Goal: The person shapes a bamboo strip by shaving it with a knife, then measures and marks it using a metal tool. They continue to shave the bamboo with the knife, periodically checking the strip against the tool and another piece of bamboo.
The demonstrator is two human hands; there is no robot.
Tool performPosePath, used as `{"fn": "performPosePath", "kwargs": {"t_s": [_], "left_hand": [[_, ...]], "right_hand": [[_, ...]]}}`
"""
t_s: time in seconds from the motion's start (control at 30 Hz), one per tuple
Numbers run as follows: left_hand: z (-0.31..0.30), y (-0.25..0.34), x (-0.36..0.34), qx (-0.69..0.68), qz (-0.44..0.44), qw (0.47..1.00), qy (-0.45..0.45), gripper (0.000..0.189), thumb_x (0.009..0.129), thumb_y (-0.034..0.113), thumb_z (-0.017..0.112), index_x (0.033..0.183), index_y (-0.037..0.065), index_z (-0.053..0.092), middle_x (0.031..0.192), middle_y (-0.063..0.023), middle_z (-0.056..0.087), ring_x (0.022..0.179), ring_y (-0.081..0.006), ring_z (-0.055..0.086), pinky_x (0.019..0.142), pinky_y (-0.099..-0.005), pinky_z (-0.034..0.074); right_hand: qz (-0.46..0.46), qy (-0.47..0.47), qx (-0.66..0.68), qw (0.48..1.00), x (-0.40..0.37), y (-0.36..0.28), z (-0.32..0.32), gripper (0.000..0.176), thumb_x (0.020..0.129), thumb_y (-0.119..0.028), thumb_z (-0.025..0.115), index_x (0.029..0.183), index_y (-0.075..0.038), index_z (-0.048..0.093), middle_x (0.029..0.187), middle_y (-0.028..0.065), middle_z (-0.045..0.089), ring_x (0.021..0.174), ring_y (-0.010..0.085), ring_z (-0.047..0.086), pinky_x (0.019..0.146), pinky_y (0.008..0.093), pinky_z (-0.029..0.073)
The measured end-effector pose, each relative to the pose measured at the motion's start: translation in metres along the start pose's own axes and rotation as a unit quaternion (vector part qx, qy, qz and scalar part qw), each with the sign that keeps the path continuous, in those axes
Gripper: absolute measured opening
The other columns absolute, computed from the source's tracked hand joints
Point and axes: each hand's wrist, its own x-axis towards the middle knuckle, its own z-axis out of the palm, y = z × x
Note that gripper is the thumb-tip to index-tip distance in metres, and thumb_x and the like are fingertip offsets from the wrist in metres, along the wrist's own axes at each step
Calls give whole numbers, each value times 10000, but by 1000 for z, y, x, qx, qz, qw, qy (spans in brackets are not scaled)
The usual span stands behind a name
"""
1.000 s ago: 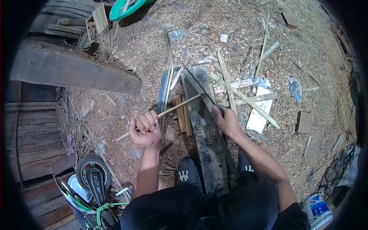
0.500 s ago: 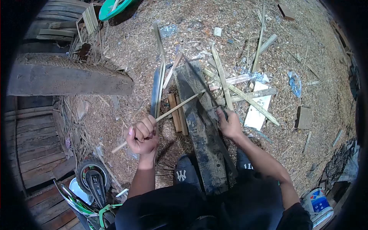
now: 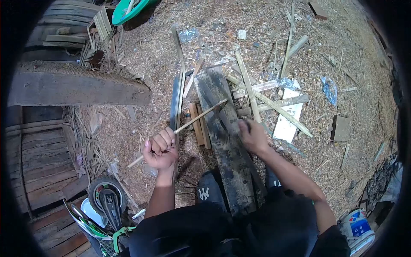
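My left hand (image 3: 160, 147) is closed round a thin, pale wooden stick (image 3: 199, 116). The stick slants up to the right, its far end over a worn wooden plank (image 3: 231, 165) between my feet; a short end sticks out below the fist. My right hand (image 3: 253, 137) is beside the plank's right edge, blurred by motion, its fingers wrapped round the handle of a long knife. The knife's dark blade is smeared in this view and can hardly be made out. Two short brown wood pieces (image 3: 198, 126) lie left of the plank.
Chips cover the ground. Crossed wood strips (image 3: 274, 105) and a white board (image 3: 289, 122) lie to the right. A thick beam (image 3: 81, 88) juts in from the left. A wheel (image 3: 107, 197) stands lower left, a white-and-blue bucket (image 3: 357, 229) lower right, a green basin (image 3: 128, 10) at the top.
My right hand has moved slightly back and left, and the knife's blade, sharp before, is now blurred. The left hand and its stick have hardly moved.
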Motion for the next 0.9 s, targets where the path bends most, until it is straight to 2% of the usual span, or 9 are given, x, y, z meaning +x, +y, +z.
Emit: {"fn": "performPosePath", "kwargs": {"t_s": [0.07,0.13,0.23,0.4,0.6,0.73,0.8,0.87,0.9], "left_hand": [[-4,-1,0,-15,-1,1000,-1,466,995,235,282,538,150,255,481,-17,296,483,-161,266,556,-345,312],[-3,-1,2,-23,-10,1000,-2,467,996,238,282,537,152,254,482,-17,297,485,-159,268,556,-343,314],[-3,1,-3,-8,-5,1000,17,464,989,246,288,535,155,254,481,-15,294,488,-157,268,555,-342,316],[-6,-1,-2,-13,-9,999,34,465,985,252,294,532,157,251,479,-14,296,487,-154,271,556,-342,318],[-1,0,-3,5,-6,999,40,468,983,254,290,526,165,248,474,-14,290,485,-155,267,558,-338,316],[2,-3,0,-5,-6,999,35,465,985,251,286,530,165,248,473,-12,288,484,-153,268,557,-336,316],[0,-1,-3,-2,1,999,35,463,986,250,283,532,163,246,473,-10,287,480,-152,275,557,-336,321],[0,0,-4,5,0,999,32,462,984,248,285,532,164,243,471,-9,286,481,-153,273,557,-336,322],[1,1,-4,9,-1,999,35,461,982,248,286,531,164,244,471,-9,288,480,-153,272,555,-335,320]], "right_hand": [[98,-62,-103,988,7,10,5,445,1006,-391,521,969,33,650,747,263,610,746,424,631,722,439,490],[110,-86,-92,986,10,-2,-8,451,1004,-405,516,974,23,654,753,272,616,759,441,629,729,463,487],[-38,3,-21,999,2,0,-9,448,984,-410,534,941,17,664,759,283,628,750,465,619,730,492,477],[63,-27,-92,993,4,0,-4,436,976,-389,557,922,32,660,725,273,618,717,476,613,667,469,478],[-54,5,-58,997,-6,9,-3,462,988,-425,549,918,21,649,676,244,616,679,434,630,647,490,481],[106,-73,-143,981,5,10,-2,545,987,-510,501,976,19,632,803,274,615,755,449,622,706,501,495],[90,-86,-122,985,0,7,-7,575,986,-530,486,978,26,631,868,285,608,784,445,622,743,506,489],[-53,1,-35,998,-4,-2,-11,571,992,-525,467,989,21,635,821,280,616,792,441,631,768,510,486],[-11,-27,-15,999,-7,-9,-13,558,998,-510,453,980,20,630,770,282,617,816,439,639,772,504,483]]}}
